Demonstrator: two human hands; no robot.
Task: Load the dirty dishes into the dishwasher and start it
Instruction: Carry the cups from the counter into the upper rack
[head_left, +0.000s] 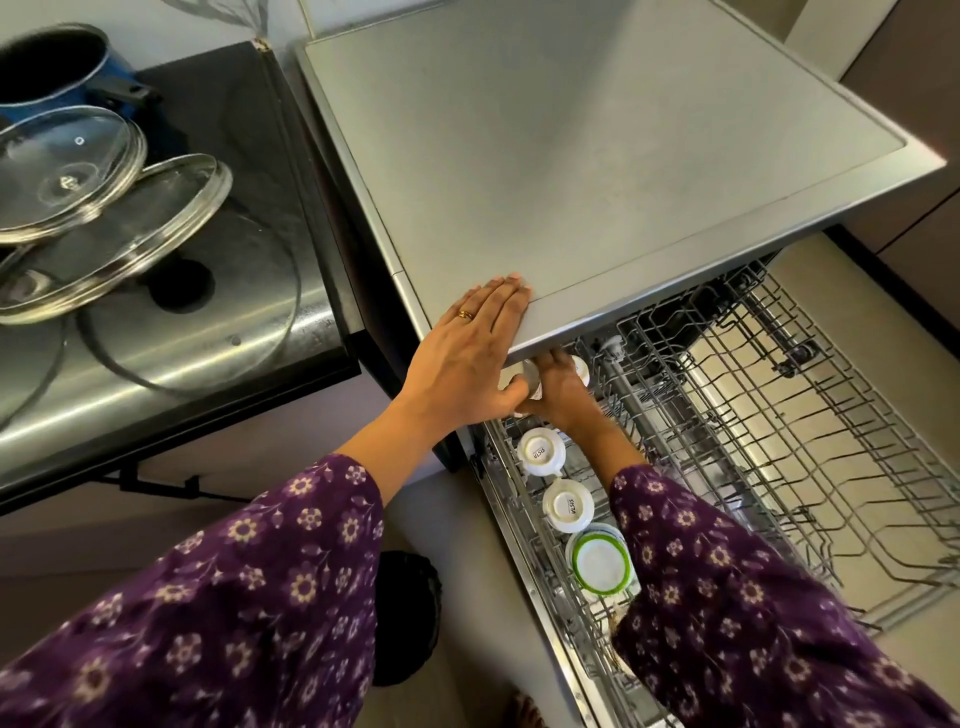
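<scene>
My left hand (467, 343) lies flat and open on the front left corner of the grey dishwasher top (597, 156). My right hand (558, 387) reaches under that top edge and is closed on a white cup (532, 376) at the back of the pulled-out upper rack (727, 415). Two white cups (540, 452) (569, 506) stand upside down along the rack's left side. A green-rimmed white lid or bowl (600, 564) stands just in front of them. The rest of the rack looks bare.
To the left is a steel stove top (182, 338) with two glass pot lids (114, 234) and a blue pot (57, 67). A dark round object (405, 613) lies on the floor below. Brown cabinets (909, 130) stand at the right.
</scene>
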